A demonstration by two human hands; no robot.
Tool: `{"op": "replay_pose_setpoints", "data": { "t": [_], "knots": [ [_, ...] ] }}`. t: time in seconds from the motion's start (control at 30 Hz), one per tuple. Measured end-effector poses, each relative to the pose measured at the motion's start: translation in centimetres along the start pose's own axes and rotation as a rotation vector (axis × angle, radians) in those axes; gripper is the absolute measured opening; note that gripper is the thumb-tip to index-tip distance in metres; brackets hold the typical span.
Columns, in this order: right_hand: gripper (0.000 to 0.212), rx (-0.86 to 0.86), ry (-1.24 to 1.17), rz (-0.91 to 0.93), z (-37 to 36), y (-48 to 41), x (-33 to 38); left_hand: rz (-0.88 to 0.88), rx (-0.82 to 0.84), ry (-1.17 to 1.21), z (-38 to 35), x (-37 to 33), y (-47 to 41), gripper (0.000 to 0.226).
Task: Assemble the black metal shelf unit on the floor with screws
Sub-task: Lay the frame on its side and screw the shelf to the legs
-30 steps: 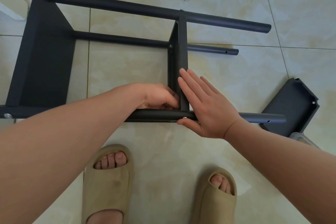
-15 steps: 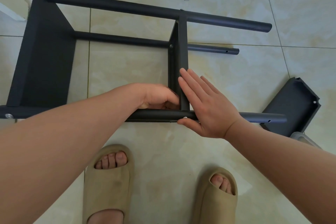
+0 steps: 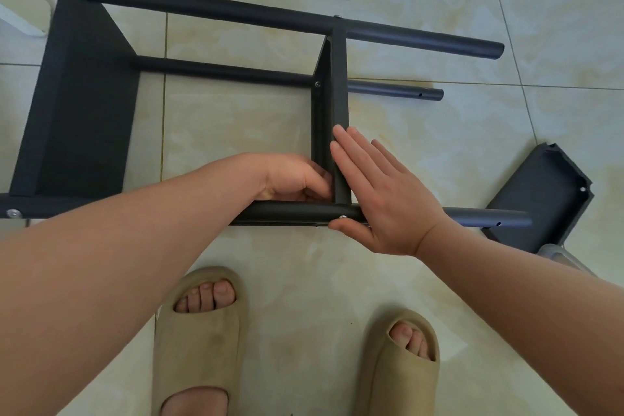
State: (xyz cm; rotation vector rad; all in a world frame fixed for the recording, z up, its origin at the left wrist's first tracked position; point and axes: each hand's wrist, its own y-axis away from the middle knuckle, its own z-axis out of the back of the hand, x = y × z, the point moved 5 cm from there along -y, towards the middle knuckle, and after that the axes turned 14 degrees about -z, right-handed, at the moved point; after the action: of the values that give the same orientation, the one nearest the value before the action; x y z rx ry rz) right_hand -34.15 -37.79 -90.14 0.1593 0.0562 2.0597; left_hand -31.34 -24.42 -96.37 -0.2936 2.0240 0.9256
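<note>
Flat right hand (image 3: 381,199) against middle shelf (image 3: 339,84); left hand (image 3: 293,177) curled beside it, grip unclear.

- This looks like a room in a home.
- The floor (image 3: 422,152) has shiny cream tiles.
- The person wears soft tan slippers (image 3: 199,334) on bare feet.
- A black shelf unit (image 3: 84,111) lies half built on the tiles.

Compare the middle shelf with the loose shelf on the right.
The middle shelf stands on edge, fixed between the poles; the loose shelf lies on the floor, unattached. The left hand and right hand touch the middle shelf; neither touches the loose shelf. Both are black metal.
</note>
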Motion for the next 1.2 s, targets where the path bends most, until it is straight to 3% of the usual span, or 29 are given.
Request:
{"op": "replay_pose_setpoints", "data": {
  "t": [0.2,0.43,0.83,1.0,1.2],
  "knots": [
    [0.094,0.001,0.001,0.0,0.01,0.01,0.01,-0.004,-0.001,0.032,0.08,0.11,-0.16,0.017],
    [0.094,0.006,0.013,0.001,-0.01,0.03,0.0,0.005,-0.008,-0.055,-0.15,-0.01,0.03,0.006],
    [0.094,0.011,0.01,-0.005,-0.04,0.01,0.02,0.0,-0.006,0.045,0.06,0.04,-0.02,0.017],
    [0.094,0.008,0.003,-0.003,-0.03,0.04,0.02,0.02,-0.001,-0.068,-0.13,-0.06,0.22,0.013],
    [0.095,0.011,0.011,-0.004,-0.05,-0.01,-0.03,-0.007,-0.017,-0.027,0.02,-0.09,0.09,0.019]
  ]
}}
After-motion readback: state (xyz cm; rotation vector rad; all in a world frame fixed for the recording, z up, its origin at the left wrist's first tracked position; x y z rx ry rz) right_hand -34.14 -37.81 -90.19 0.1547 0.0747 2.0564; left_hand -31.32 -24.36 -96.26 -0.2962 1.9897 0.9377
